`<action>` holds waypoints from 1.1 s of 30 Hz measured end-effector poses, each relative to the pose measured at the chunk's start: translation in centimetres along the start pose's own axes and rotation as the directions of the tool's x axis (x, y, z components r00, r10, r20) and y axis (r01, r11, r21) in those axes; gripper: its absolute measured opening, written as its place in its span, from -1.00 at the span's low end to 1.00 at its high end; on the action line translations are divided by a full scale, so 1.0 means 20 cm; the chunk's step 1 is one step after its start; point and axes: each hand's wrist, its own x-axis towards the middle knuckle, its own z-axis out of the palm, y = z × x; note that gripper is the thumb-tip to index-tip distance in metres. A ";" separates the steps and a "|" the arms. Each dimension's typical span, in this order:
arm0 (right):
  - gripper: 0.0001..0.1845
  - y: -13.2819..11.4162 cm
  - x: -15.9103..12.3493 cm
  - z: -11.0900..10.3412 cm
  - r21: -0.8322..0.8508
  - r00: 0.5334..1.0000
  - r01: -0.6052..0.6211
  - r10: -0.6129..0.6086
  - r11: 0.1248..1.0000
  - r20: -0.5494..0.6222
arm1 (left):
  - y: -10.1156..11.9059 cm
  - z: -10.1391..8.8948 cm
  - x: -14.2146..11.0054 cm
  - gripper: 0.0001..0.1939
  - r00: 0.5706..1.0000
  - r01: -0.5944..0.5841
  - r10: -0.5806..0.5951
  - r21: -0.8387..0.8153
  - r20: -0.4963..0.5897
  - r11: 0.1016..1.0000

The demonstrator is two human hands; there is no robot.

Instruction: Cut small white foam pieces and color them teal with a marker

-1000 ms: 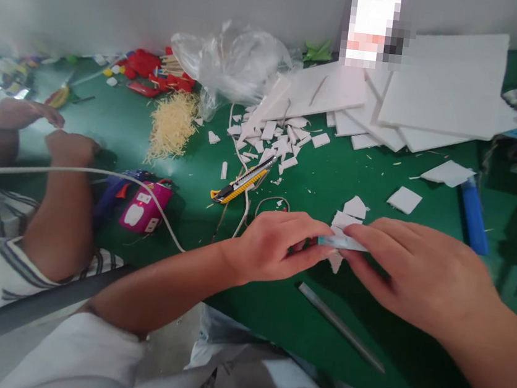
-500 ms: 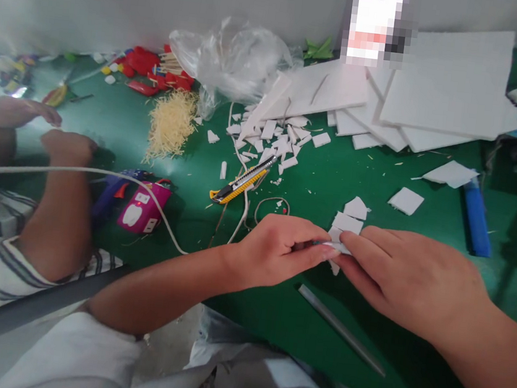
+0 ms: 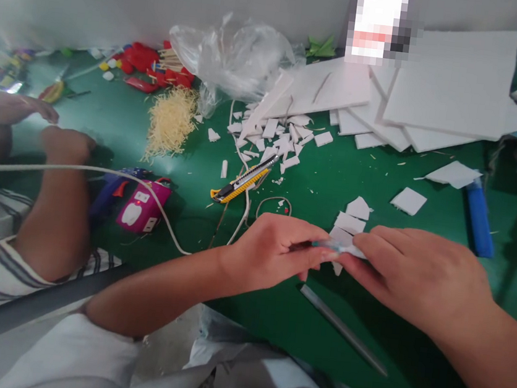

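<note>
My left hand (image 3: 275,249) is closed in a pinch, with the thumb and fingertips on a small thin white piece (image 3: 348,248). A bluish, blurred edge shows at the left fingertips. My right hand (image 3: 410,277) pinches the same piece from the right, fingertips close to those of the left hand. Fingers hide most of the piece. Just behind and under the fingertips, several cut white foam-board pieces (image 3: 351,222) lie in a row on the green table (image 3: 291,313). Nearer my body lies a grey metal rod (image 3: 343,329).
A yellow utility knife (image 3: 243,183) lies beside white scraps (image 3: 288,138). Foam-board sheets (image 3: 452,85) and a plastic bag (image 3: 241,55) are at the back. A cable (image 3: 102,171) crosses left past a pink power box (image 3: 142,207). A co-worker's hands (image 3: 65,144) rest left; a blue-handled tool (image 3: 479,219) lies right.
The right fingertips have moved slightly right, away from the left ones. More of the white piece and a bluish edge now show between the hands.
</note>
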 end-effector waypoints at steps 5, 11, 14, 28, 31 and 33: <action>-0.51 0.02 0.00 0.00 -0.017 0.999 -0.048 0.048 0.999 0.013 | -0.01 -0.05 0.00 -0.73 0.983 -0.106 0.146 0.312 -0.108 0.944; -0.63 0.08 -0.05 -0.01 0.014 0.968 -0.239 0.237 0.971 0.076 | -0.12 -0.13 0.03 -0.81 0.926 -0.013 0.332 0.861 -0.182 0.508; -0.42 0.10 -0.08 -0.01 -0.032 0.934 -0.356 0.357 0.934 0.013 | -0.14 -0.15 0.04 -0.86 0.935 0.043 0.309 0.922 -0.173 0.385; -0.58 0.08 -0.13 -0.03 0.558 0.869 -0.457 0.482 0.693 0.113 | -0.10 0.04 0.00 -0.77 0.902 -0.349 0.409 0.788 0.136 0.508; -0.73 0.08 -0.12 0.00 0.581 0.859 -0.469 0.496 0.666 0.124 | -0.11 0.03 0.00 -0.79 0.939 -0.316 0.294 0.793 0.180 0.522; -0.67 0.09 -0.10 0.03 0.495 0.915 -0.386 0.390 0.779 0.099 | -0.11 0.02 0.01 -0.80 0.955 -0.290 0.219 0.786 0.200 0.547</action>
